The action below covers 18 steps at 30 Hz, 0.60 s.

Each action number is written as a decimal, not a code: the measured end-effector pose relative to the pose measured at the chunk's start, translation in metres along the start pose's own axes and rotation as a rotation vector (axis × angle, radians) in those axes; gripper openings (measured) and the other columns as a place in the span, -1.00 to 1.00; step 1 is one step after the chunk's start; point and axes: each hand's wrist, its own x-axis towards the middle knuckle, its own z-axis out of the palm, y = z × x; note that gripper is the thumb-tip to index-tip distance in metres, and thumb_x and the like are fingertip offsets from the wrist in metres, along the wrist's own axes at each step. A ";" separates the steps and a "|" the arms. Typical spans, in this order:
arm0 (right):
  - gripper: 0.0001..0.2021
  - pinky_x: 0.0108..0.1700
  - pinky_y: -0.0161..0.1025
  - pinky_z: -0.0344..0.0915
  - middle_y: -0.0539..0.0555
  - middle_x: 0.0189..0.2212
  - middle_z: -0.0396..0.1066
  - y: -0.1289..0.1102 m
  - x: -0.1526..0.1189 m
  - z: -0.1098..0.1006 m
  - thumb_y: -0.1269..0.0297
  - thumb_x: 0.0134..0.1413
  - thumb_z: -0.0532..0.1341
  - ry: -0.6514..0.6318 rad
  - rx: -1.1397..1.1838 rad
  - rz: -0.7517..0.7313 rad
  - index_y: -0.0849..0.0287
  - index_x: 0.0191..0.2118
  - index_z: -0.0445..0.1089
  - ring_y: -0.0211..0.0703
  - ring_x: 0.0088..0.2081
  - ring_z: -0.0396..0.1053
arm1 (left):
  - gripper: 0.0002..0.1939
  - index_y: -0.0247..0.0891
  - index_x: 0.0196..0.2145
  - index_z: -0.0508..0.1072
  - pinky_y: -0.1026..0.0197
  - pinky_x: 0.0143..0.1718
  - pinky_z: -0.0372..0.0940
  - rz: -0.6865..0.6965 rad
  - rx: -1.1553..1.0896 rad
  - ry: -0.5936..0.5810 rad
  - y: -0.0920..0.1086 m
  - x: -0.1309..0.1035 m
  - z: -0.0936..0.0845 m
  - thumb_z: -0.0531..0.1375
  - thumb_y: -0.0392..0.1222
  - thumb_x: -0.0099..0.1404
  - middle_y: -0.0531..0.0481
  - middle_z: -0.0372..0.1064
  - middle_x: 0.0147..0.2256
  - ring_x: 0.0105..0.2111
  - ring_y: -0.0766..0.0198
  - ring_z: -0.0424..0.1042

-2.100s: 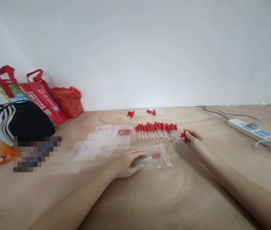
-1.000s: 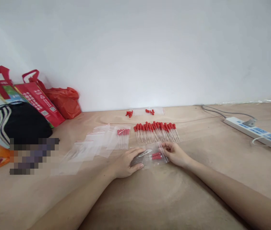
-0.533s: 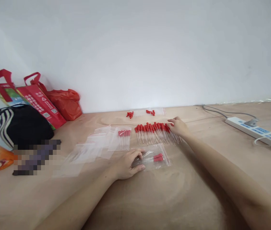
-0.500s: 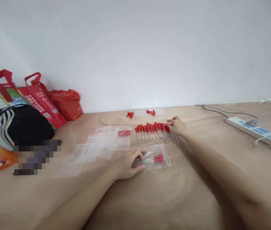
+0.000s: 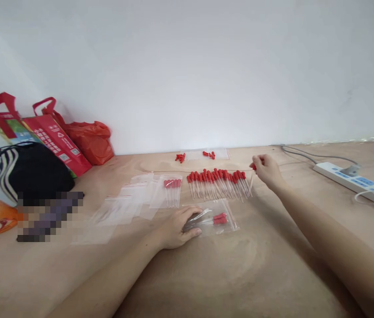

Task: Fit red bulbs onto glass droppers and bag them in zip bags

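Note:
My left hand (image 5: pixel 180 227) is closed on the near end of a clear zip-lock bag (image 5: pixel 230 224), thumb and fingers at its edges. Inside that bag lie a few droppers with red bulbs (image 5: pixel 220 218), their tips pointing toward my palm. Past the bag, a row of glass-clear droppers (image 5: pixel 218 176) spreads side by side, red bulbs facing the wall. At the row's right end my right hand (image 5: pixel 266 169) pinches one dropper (image 5: pixel 252 180) by its red bulb, its stem hanging down. To the left, another bag (image 5: pixel 172 194) contains several droppers.
Flat zip-lock bags (image 5: pixel 120 212) overlap on the left of the wooden table (image 5: pixel 226 274). Loose red bulbs (image 5: pixel 180 157) and a further bag (image 5: pixel 220 153) lie near the wall. A power strip (image 5: pixel 355 183) sits right; shopping bags (image 5: pixel 57 141) and a black drawstring bag (image 5: pixel 44 172) stand left.
My right hand has moved right and slightly up from the row's end, now with a dropper pinched in its fingers. My left hand stays on the bag.

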 end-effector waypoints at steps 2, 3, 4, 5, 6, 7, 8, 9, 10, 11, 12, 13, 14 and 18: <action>-0.71 -0.56 -0.35 0.16 0.03 -0.55 0.35 0.006 -0.020 -0.009 0.03 0.00 0.04 0.048 0.258 0.064 0.18 -0.41 0.21 -0.32 -0.61 0.24 | -0.58 -0.16 0.01 0.12 0.09 0.00 0.10 -0.020 0.003 -0.010 0.001 0.000 -0.001 0.08 -0.13 0.20 -0.04 0.18 0.02 0.00 0.16 0.19; -0.70 -0.59 -0.35 0.15 0.01 -0.56 0.34 0.009 -0.032 -0.011 -0.01 -0.03 0.06 0.039 0.357 0.104 0.17 -0.43 0.20 -0.34 -0.64 0.22 | -0.58 -0.15 0.01 0.12 0.08 0.00 0.10 -0.034 0.004 -0.014 0.001 0.001 -0.001 0.08 -0.12 0.20 -0.04 0.18 0.02 -0.01 0.16 0.19; -0.69 -0.61 -0.36 0.14 0.00 -0.57 0.34 0.013 -0.044 -0.010 -0.03 -0.06 0.09 0.022 0.434 0.151 0.16 -0.45 0.19 -0.35 -0.65 0.20 | -0.57 -0.15 0.02 0.11 0.07 -0.01 0.11 -0.047 0.004 -0.017 0.002 0.001 -0.002 0.08 -0.11 0.20 -0.04 0.17 0.02 -0.01 0.15 0.19; -0.69 -0.61 -0.36 0.14 -0.02 -0.58 0.33 0.016 -0.056 -0.008 -0.03 -0.10 0.11 0.014 0.497 0.203 0.15 -0.46 0.18 -0.35 -0.66 0.20 | -0.56 -0.15 0.03 0.10 0.06 -0.01 0.11 -0.059 0.002 -0.019 0.002 0.001 -0.002 0.08 -0.11 0.20 -0.05 0.17 0.02 -0.01 0.14 0.19; -0.69 -0.62 -0.35 0.15 -0.02 -0.59 0.34 0.018 -0.066 -0.004 -0.03 -0.12 0.13 -0.007 0.542 0.244 0.14 -0.47 0.18 -0.35 -0.66 0.21 | -0.55 -0.14 0.04 0.10 0.05 -0.02 0.12 -0.067 -0.003 -0.019 0.003 0.001 -0.002 0.08 -0.10 0.20 -0.05 0.17 0.02 -0.01 0.14 0.19; -0.69 -0.62 -0.35 0.16 -0.02 -0.59 0.34 0.019 -0.075 -0.001 -0.03 -0.13 0.14 -0.011 0.574 0.275 0.13 -0.48 0.17 -0.34 -0.66 0.21 | -0.55 -0.14 0.04 0.09 0.05 -0.02 0.12 -0.074 -0.009 -0.020 0.003 0.000 -0.003 0.08 -0.10 0.20 -0.05 0.17 0.03 -0.01 0.14 0.19; -0.70 -0.61 -0.34 0.17 -0.01 -0.59 0.34 0.019 -0.082 0.003 -0.02 -0.13 0.14 -0.018 0.594 0.299 0.13 -0.49 0.17 -0.33 -0.65 0.22 | -0.55 -0.13 0.04 0.09 0.04 -0.01 0.11 -0.079 -0.017 -0.018 0.004 0.000 -0.003 0.08 -0.10 0.20 -0.05 0.17 0.03 -0.01 0.14 0.19; -0.70 -0.61 -0.33 0.18 -0.01 -0.58 0.34 0.018 -0.086 0.006 -0.02 -0.13 0.15 -0.025 0.604 0.315 0.13 -0.49 0.17 -0.32 -0.64 0.23 | -0.54 -0.13 0.04 0.08 0.04 -0.01 0.11 -0.082 -0.026 -0.015 0.004 0.000 -0.002 0.08 -0.11 0.20 -0.05 0.16 0.03 0.00 0.14 0.19; -0.70 -0.61 -0.33 0.19 -0.01 -0.58 0.34 0.017 -0.089 0.008 -0.02 -0.13 0.15 -0.027 0.608 0.324 0.13 -0.49 0.17 -0.31 -0.64 0.24 | -0.54 -0.13 0.05 0.08 0.04 0.00 0.11 -0.084 -0.034 -0.011 0.004 0.000 -0.002 0.08 -0.11 0.20 -0.06 0.16 0.04 0.00 0.14 0.19; -0.70 -0.61 -0.32 0.19 -0.01 -0.59 0.33 0.015 -0.090 0.010 -0.02 -0.13 0.15 -0.029 0.607 0.330 0.12 -0.49 0.17 -0.31 -0.64 0.24 | -0.53 -0.14 0.05 0.07 0.04 0.00 0.11 -0.086 -0.041 -0.008 0.004 -0.001 -0.002 0.08 -0.11 0.20 -0.06 0.15 0.04 0.01 0.14 0.18; -0.70 -0.61 -0.32 0.19 -0.01 -0.59 0.33 0.013 -0.090 0.011 -0.03 -0.13 0.15 -0.031 0.605 0.330 0.12 -0.50 0.17 -0.31 -0.64 0.23 | -0.52 -0.15 0.06 0.06 0.04 0.01 0.10 -0.085 -0.047 -0.006 0.003 -0.001 -0.002 0.08 -0.12 0.19 -0.07 0.15 0.05 0.02 0.15 0.18; -0.69 -0.61 -0.31 0.19 -0.01 -0.60 0.32 0.011 -0.090 0.013 -0.03 -0.13 0.14 -0.033 0.604 0.325 0.11 -0.50 0.16 -0.31 -0.64 0.23 | -0.50 -0.15 0.06 0.04 0.04 0.02 0.10 -0.083 -0.053 -0.005 0.003 -0.001 -0.001 0.09 -0.12 0.19 -0.07 0.14 0.05 0.02 0.15 0.17; -0.69 -0.61 -0.30 0.20 -0.01 -0.60 0.32 0.010 -0.091 0.014 -0.04 -0.13 0.14 -0.038 0.605 0.316 0.11 -0.50 0.15 -0.30 -0.64 0.23 | -0.49 -0.15 0.07 0.02 0.04 0.02 0.09 -0.080 -0.058 -0.005 0.002 -0.001 -0.001 0.09 -0.12 0.19 -0.07 0.14 0.06 0.03 0.15 0.17; -0.68 -0.56 -0.24 0.24 0.01 -0.57 0.32 0.006 -0.099 0.023 -0.06 -0.15 0.14 -0.100 0.640 0.278 0.08 -0.48 0.12 -0.22 -0.59 0.28 | -0.41 -0.11 0.12 -0.07 0.02 0.05 0.06 -0.072 -0.083 0.002 0.000 -0.001 0.000 0.09 -0.13 0.19 -0.06 0.13 0.07 0.05 0.15 0.15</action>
